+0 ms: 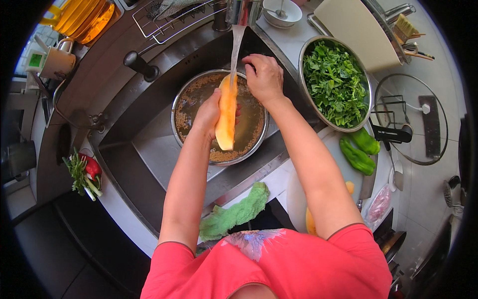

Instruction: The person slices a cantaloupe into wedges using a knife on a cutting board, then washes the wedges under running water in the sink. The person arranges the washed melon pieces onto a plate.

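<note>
My left hand point(209, 113) is closed around a long peeled orange piece of squash or similar produce point(226, 119), held lengthwise under running water from the faucet point(243, 13). My right hand point(264, 77) is beside the stream, just right of the piece's upper end, its fingers curled and apart, with nothing seen in it. Below both hands, a round metal bowl point(264, 136) stands in the sink, holding cloudy water with small tan bits floating mostly around its edge.
A metal bowl of chopped greens point(334, 84) stands right of the sink. Green peppers point(356, 157) and a knife point(369, 179) lie on a round white board point(295, 194). A green cloth point(235, 213) lies at the sink's front edge. A red pepper point(92, 168) and herbs point(77, 172) are left.
</note>
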Motion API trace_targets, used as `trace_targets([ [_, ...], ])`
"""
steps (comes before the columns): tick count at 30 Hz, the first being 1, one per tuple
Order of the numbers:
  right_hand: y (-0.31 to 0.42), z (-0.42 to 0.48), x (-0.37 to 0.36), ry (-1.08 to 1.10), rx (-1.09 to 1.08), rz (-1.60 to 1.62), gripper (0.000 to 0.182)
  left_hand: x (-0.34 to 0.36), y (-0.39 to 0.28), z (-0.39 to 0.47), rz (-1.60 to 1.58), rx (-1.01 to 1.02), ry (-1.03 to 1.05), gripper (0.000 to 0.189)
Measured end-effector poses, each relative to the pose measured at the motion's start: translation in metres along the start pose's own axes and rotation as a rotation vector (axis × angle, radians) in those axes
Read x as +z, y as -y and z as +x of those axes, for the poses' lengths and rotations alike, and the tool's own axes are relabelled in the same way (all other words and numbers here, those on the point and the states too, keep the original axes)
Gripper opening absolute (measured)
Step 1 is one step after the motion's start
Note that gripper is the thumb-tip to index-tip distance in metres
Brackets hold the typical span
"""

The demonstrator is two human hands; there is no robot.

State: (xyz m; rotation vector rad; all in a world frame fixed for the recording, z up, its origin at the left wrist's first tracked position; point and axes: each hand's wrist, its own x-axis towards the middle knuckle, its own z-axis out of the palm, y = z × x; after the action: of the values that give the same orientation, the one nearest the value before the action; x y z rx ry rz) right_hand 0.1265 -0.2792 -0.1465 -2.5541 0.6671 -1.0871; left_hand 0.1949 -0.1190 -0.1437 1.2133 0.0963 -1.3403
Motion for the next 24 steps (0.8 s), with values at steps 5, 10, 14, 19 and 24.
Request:
trace_targets([
  [5,0.063,0.003,-0.026,0.6,0.467,0.009,0.036,-0.018,0.022,0.018,0.129,0.353,-0.229,0.042],
  [10,0.069,-0.024,-0.013,0.508,0.179,0.078,0.031,-0.002,0.014,0.01,0.431,0.769,-0.467,0.04],
  [14,0.054,-0.06,-0.025,0.687,0.031,0.19,0.029,-0.007,0.001,0.004,0.362,0.851,-0.435,0.04],
  [19,0.031,-0.049,-0.041,0.728,0.153,0.07,0.014,-0.018,-0.002,0.004,0.013,0.593,-0.259,0.042],
  [24,0.079,0.002,-0.027,0.213,0.146,0.567,0.014,-0.008,0.007,0.001,0.066,0.642,-0.312,0.044],
])
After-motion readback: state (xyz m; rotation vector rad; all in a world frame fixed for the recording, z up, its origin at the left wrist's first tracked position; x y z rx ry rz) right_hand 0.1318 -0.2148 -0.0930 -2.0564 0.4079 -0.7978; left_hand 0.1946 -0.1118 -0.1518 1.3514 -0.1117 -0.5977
